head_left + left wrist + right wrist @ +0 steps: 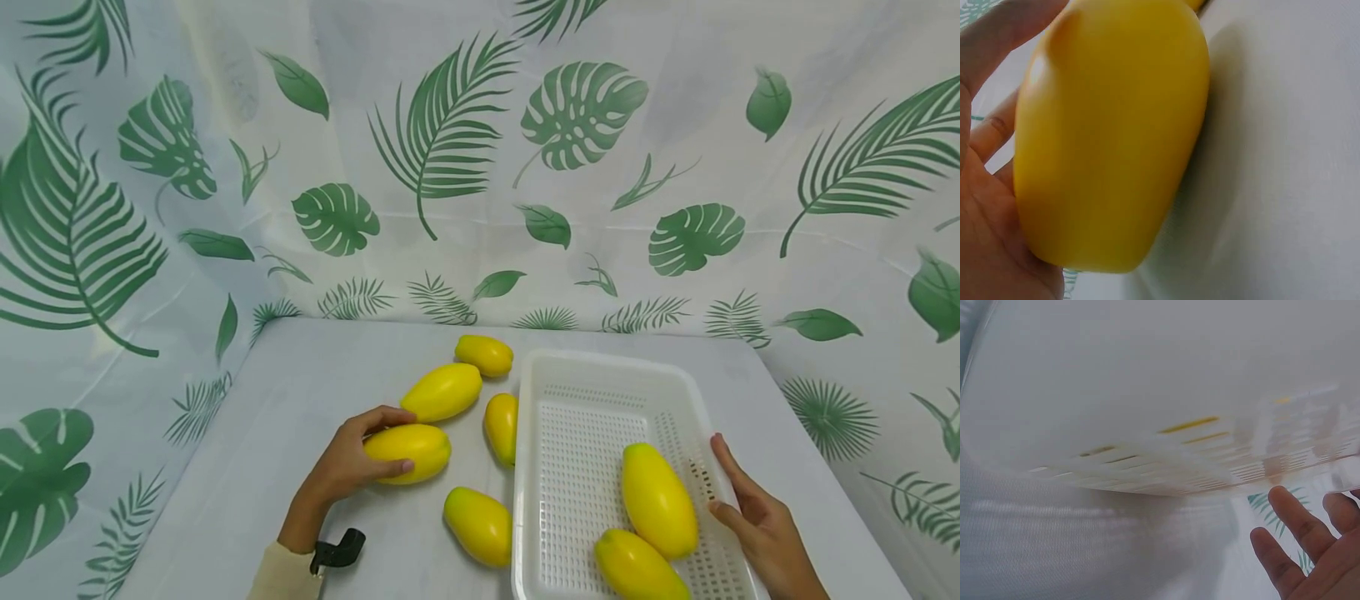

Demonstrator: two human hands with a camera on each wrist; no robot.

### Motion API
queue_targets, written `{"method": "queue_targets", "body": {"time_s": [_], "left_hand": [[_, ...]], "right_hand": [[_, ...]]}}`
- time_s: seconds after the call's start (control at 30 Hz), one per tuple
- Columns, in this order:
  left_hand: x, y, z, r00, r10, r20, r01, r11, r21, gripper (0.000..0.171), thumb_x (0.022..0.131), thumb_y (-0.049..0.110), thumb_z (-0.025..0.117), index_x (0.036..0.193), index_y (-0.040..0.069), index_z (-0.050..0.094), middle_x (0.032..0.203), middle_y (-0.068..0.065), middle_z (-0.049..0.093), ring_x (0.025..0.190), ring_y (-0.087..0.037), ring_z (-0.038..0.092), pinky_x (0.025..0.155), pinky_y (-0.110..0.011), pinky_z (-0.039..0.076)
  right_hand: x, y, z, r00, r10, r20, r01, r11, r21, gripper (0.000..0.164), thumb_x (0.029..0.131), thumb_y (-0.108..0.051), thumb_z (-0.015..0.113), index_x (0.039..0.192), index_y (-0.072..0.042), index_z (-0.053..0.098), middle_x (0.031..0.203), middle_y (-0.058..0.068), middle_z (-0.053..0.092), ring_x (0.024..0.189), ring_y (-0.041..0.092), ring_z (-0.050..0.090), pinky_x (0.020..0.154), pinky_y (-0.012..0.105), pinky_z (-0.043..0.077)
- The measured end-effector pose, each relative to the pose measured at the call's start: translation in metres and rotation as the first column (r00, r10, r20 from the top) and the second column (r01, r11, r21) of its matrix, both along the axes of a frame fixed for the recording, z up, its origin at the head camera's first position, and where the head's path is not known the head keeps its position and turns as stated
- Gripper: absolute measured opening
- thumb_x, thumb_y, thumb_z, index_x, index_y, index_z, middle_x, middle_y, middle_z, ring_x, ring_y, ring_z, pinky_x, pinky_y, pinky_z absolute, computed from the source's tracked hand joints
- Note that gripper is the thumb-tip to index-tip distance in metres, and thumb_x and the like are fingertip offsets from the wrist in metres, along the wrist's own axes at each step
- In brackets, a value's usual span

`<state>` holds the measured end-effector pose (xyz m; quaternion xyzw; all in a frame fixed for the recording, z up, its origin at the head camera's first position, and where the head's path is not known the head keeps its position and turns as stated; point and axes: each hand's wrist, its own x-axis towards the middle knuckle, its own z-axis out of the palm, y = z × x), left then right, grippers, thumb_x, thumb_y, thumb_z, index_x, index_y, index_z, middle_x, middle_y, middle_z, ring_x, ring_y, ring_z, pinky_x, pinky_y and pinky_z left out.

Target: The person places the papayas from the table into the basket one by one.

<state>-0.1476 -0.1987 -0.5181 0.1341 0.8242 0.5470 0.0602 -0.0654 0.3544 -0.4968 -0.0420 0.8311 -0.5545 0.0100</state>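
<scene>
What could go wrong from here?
The held fruit looks smooth and might slip from the left hand. Moving it could nudge the neighbouring fruit just beyond, perhaps rolling it. The two fruits inside the white basket lie toward its right side, so lifting it might tip it.

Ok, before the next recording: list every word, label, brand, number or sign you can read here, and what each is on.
None can be read in any view.
Yellow fruit in the left hand: no lettering visible.
White basket: none visible.
Black wrist item: no legible marking.
Backdrop: printed green leaves only.
</scene>
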Motion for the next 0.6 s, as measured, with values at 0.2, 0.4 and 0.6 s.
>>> {"method": "queue_targets", "body": {"time_s": [0.2,0.4,0.6], "left_hand": [[-0.0006,-0.0007,-0.0044,0.998,-0.057,0.038,0.056,0.998,0.009,0.062,0.082,0.031,0.093,0.138,0.021,0.069,0.137,0.006,0.071,0.127,-0.02,0.063,0.111,-0.033,0.049],[0.001,-0.0011,-0.006,0.992,-0.105,0.069,0.106,0.994,-0.014,0.068,0.081,0.034,0.093,0.143,0.019,0.067,0.141,0.006,0.068,0.124,-0.019,0.063,0.107,-0.035,0.05],[0.0045,-0.0019,-0.007,0.99,-0.122,0.069,0.124,0.992,-0.037,0.072,0.081,0.036,0.093,0.145,0.021,0.065,0.141,0.008,0.068,0.122,-0.019,0.063,0.105,-0.034,0.051]], "right_hand": [[-0.0002,0.0,-0.001,1.0,-0.012,-0.01,0.012,1.0,0.008,0.071,0.109,-0.004,0.054,0.17,-0.019,0.021,0.178,-0.014,0.009,0.138,-0.028,0.03,0.095,-0.001,0.043],[-0.0001,0.0005,-0.0015,1.0,-0.01,-0.009,0.01,1.0,-0.009,0.071,0.109,-0.005,0.055,0.17,-0.018,0.021,0.178,-0.015,0.01,0.137,-0.029,0.031,0.095,-0.002,0.043],[-0.0008,0.0011,-0.0027,1.0,-0.016,0.005,0.016,1.0,-0.025,0.072,0.109,-0.005,0.056,0.17,-0.019,0.022,0.177,-0.016,0.01,0.137,-0.029,0.031,0.096,-0.002,0.042]]}}
